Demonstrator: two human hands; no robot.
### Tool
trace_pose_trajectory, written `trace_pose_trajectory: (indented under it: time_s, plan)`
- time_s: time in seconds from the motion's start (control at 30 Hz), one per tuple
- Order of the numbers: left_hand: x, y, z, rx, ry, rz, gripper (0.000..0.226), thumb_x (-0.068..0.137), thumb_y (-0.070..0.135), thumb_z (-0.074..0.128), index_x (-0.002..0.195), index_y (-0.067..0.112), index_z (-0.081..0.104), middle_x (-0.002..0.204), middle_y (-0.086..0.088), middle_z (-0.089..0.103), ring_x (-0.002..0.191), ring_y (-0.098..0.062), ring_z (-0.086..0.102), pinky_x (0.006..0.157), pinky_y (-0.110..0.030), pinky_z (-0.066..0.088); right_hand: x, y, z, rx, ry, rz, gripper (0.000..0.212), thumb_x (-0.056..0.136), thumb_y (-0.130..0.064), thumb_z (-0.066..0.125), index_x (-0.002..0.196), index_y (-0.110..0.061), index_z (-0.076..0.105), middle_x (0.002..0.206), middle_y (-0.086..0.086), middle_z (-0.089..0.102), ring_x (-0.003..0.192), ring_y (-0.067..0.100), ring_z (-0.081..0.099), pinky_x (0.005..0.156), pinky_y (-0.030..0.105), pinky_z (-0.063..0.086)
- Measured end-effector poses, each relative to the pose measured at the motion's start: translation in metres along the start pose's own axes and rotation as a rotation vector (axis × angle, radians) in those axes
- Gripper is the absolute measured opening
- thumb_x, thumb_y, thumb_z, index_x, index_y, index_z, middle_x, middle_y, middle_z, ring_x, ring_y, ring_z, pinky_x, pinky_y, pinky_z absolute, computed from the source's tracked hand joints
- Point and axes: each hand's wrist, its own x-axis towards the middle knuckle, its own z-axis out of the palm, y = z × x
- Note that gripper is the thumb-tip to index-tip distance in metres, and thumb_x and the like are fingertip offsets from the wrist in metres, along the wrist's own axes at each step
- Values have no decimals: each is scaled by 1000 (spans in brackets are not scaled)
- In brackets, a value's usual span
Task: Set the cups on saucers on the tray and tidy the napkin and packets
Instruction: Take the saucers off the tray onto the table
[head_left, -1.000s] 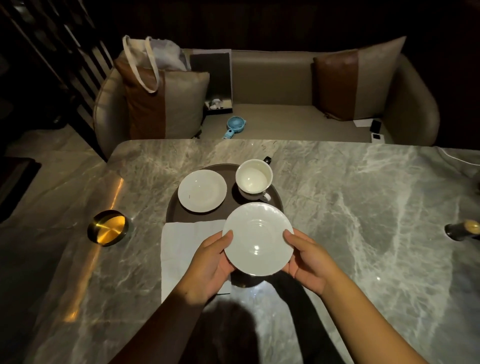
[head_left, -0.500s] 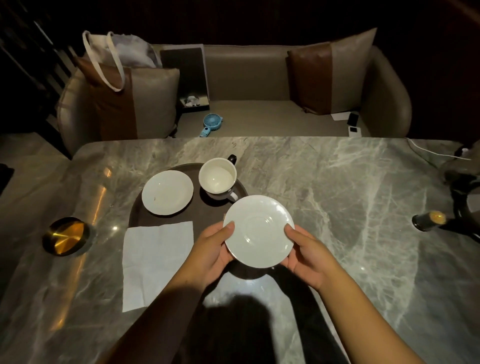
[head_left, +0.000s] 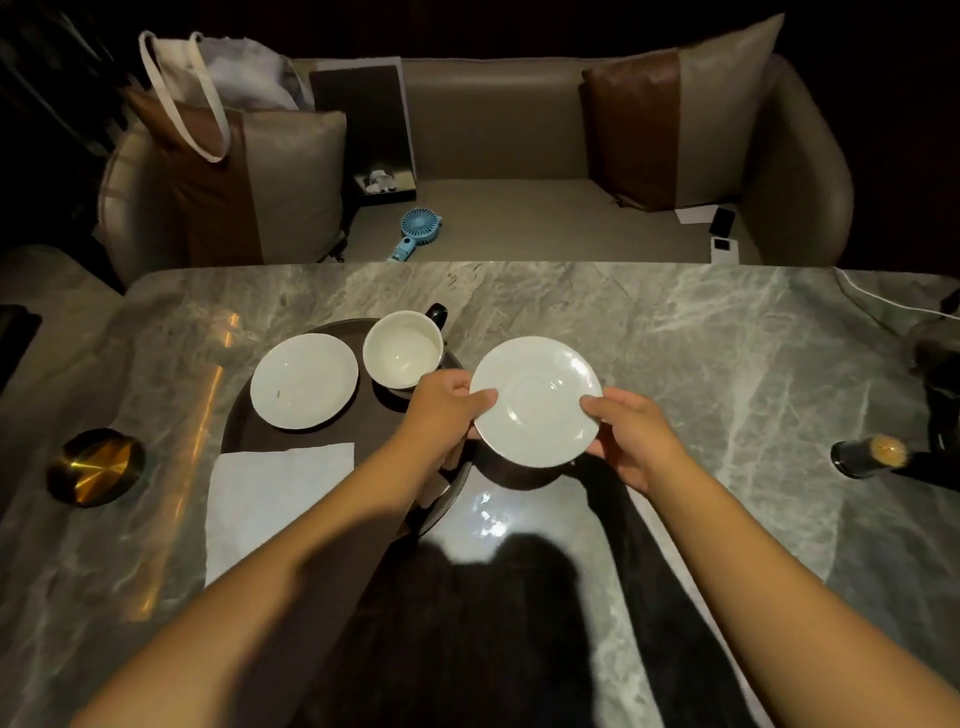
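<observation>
Saucers: two, one (head_left: 536, 400) held; seemingly one cup (head_left: 403, 348).

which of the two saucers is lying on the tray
The left saucer, flat on the tray beside the cup. The other saucer is held up by both hands.

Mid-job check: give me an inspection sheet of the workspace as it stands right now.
Surface: grey marble table, glossy, glare spots.
Job's things: dark tray holds one saucer and an empty cup standing directly on the tray; second saucer held above the tray's right edge; napkin overlaps the tray's near edge; packets: nothing seen.
Clutter: brass dish at left; dark bottle at right.
Grippers: left hand and right hand grip the saucer's rim.
Cables: white cable, far right.
Surroundings: sofa with cushions, tote bag, blue fan.
</observation>
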Motion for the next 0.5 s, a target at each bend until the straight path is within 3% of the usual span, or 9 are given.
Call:
trace_pose_trajectory:
  time_s: [0.1,0.17,0.3,0.37,0.5]
  plan:
    - [22,-2,14,103,82,19,20,86,7,72,89,-12,64,73,-14,61,68,-26,62,66,-47,59,25,-5,-8,-80,28,-20,9,93,-5,61,89,-9,68,87,13,70,83,27,68,84,48,58]
    - [34,-5,21,162,87,7,28,84,9,73,88,-15,60,74,-16,60,67,-28,65,69,-56,58,39,-4,-15,-137,43,-30,12,92,-6,64,84,-13,69,82,9,71,79,25,68,77,44,60]
    - [51,-10,30,329,90,20,28,83,16,74,72,-2,55,73,-28,65,65,-36,72,63,-57,58,64,2,-27,-283,88,-65,22,89,-7,69,69,-15,65,73,6,67,73,24,67,67,41,61]
    - [59,-12,34,356,86,-2,37,86,14,72,61,11,44,65,-25,56,67,-39,72,65,-59,58,75,4,-31,-378,111,-86,25,88,-8,71,65,-14,60,74,7,64,76,26,67,65,43,63]
    - [73,-18,40,349,68,-39,37,90,8,67,65,13,39,72,-18,53,67,-37,72,63,-59,59,90,5,-36,-557,130,-119,23,87,-13,72,70,-6,58,66,15,64,61,35,69,59,50,62]
